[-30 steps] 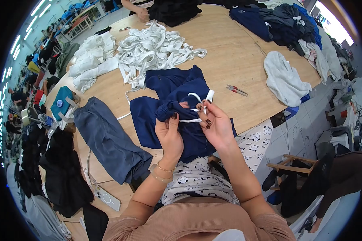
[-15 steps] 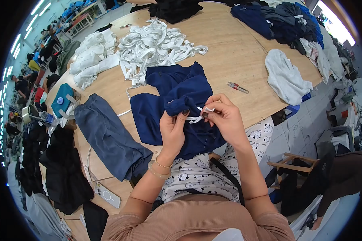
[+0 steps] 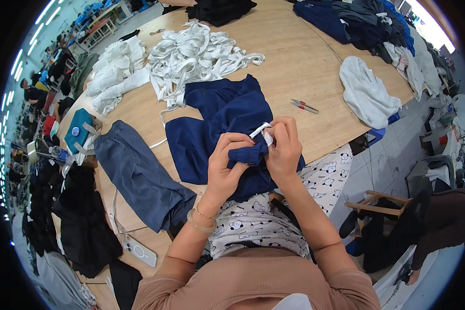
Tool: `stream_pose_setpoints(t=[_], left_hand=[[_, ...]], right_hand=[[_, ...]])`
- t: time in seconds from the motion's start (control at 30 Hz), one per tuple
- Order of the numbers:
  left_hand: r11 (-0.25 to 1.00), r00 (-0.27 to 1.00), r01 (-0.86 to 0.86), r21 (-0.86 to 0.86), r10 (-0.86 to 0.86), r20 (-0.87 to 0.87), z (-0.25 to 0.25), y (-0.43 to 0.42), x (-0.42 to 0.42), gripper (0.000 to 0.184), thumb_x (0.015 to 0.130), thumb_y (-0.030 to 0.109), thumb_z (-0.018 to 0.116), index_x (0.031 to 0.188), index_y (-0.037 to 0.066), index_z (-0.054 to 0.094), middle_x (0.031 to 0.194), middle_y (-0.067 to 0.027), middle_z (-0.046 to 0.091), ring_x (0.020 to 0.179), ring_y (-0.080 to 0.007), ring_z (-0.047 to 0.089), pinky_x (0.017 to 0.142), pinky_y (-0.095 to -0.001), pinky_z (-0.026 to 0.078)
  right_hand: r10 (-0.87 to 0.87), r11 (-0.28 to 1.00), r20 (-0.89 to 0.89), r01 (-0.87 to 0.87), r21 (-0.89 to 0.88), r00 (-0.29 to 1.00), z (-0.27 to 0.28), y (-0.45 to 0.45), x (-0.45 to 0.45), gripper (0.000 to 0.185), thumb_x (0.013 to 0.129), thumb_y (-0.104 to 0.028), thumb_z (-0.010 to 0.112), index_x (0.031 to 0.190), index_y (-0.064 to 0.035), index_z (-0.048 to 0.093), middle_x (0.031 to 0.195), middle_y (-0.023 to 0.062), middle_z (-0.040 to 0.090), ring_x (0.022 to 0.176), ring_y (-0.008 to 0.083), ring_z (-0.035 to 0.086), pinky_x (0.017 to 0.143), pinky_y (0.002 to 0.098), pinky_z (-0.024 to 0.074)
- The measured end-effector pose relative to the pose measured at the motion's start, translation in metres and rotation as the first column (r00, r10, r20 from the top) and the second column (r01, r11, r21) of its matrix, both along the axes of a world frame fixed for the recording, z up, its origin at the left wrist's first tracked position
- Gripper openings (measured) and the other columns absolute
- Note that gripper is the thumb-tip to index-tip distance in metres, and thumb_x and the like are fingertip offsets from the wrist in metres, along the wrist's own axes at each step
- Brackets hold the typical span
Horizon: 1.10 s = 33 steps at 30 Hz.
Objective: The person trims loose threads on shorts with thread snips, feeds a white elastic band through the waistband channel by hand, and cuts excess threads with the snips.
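Observation:
Navy trousers lie in front of me on the table, their gathered elastic waistband lifted toward me. My left hand is closed around the bunched waistband, thumb below and fingers on top. At the band's right end, my right hand pinches a white drawstring; a short length of it sticks out up and to the left of the fingers. The exact spot where the cord meets the cloth is hidden by the right fingers.
A tangled heap of white drawstrings lies beyond the trousers. Red-handled thread snips are at the right, near a light grey garment. Folded grey-blue shorts and a phone lie at the left. A wooden stool stands right.
Both hands have drawn together, and the left now wraps the waistband more fully. The white drawstring, earlier stretched between the hands, now sticks up beside the right fingers.

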<state>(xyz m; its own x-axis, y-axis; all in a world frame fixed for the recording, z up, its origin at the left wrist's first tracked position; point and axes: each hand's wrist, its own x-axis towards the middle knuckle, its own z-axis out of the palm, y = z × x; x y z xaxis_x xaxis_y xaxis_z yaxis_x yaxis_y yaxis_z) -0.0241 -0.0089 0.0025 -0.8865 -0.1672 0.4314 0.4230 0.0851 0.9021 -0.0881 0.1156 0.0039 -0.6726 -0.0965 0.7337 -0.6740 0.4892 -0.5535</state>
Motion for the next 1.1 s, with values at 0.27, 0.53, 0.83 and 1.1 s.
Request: stream_pose_setpoints(t=[0.27, 0.53, 0.83, 1.1], left_hand=[[0.9, 0.983, 0.128, 0.416, -0.169, 0.065, 0.006, -0.01, 0.001, 0.047, 0.098, 0.04, 0.037, 0.112, -0.002, 0.053, 0.119, -0.0097, 0.047, 0.09, -0.017, 0.058, 0.08, -0.0267, 0.046], [0.804, 0.904, 0.086, 0.588, -0.311, 0.294, 0.0, -0.011, -0.015, 0.021, 0.094, 0.013, 0.054, 0.105, 0.0, 0.065, 0.09, -0.0002, 0.064, 0.08, -0.0035, 0.056, 0.069, -0.0163, 0.044], [0.503, 0.945, 0.163, 0.849, -0.327, 0.013, -0.01, -0.008, 0.001, 0.021, 0.098, 0.016, 0.042, 0.079, 0.008, 0.044, 0.065, -0.0033, 0.042, 0.073, -0.0192, 0.051, 0.1, -0.0472, 0.041], [0.663, 0.938, 0.061, 0.746, -0.294, 0.185, 0.007, -0.026, 0.025, 0.027, 0.098, 0.028, 0.042, 0.078, 0.01, 0.041, 0.059, 0.0032, 0.028, 0.051, -0.0088, 0.029, 0.053, -0.0267, 0.035]], right_hand=[[0.028, 0.993, 0.062, -0.021, -0.118, 0.998, -0.001, -0.003, 0.002, 0.02, 0.067, 0.007, 0.067, 0.077, -0.0027, 0.052, 0.082, 0.0095, 0.051, 0.063, 0.0237, 0.055, 0.051, 0.0299, 0.0443], [0.213, 0.973, 0.093, -0.202, -0.112, 0.973, -0.007, -0.012, 0.01, 0.019, 0.068, 0.004, 0.068, 0.08, -0.0027, 0.055, 0.071, 0.0086, 0.052, 0.067, 0.0259, 0.053, 0.055, 0.0332, 0.0419], [0.851, 0.457, 0.321, -0.281, -0.844, 0.416, 0.009, 0.04, 0.02, 0.011, 0.093, -0.011, 0.047, 0.084, -0.0045, 0.046, 0.083, 0.0056, 0.052, 0.078, 0.0184, 0.052, 0.083, 0.0344, 0.0424], [0.919, 0.317, 0.26, -0.165, -0.934, 0.295, 0.026, 0.082, 0.037, 0.028, 0.093, -0.033, 0.051, 0.083, -0.0111, 0.036, 0.061, -0.0021, 0.03, 0.053, 0.01, 0.03, 0.063, 0.0329, 0.0375]])
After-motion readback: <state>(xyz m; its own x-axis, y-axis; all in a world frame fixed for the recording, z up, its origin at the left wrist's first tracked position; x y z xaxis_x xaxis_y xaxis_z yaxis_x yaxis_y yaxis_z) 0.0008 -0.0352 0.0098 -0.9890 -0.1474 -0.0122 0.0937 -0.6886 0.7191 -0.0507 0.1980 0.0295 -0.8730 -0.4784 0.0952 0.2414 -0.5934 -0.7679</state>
